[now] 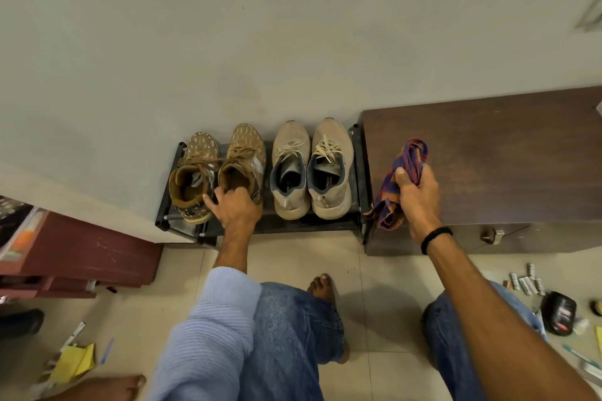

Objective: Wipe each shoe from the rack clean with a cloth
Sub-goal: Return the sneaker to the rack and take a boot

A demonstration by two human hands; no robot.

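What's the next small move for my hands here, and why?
Probably lift the brown patterned high-top shoe off the black metal rack: your left hand grips its collar, and your right hand holds the purple striped cloth, ready to wipe.

Both arms were stretched out front, left hand (236, 209) hooked into the brown shoe (245, 150), right hand (419, 196) clamped round the cloth (411, 157).

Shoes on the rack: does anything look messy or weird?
The beige shoes and boots sit in neat pairs on the rack; the boots' laces hang loose. The floor is messy: white tubes scattered at right, yellow paper at left.
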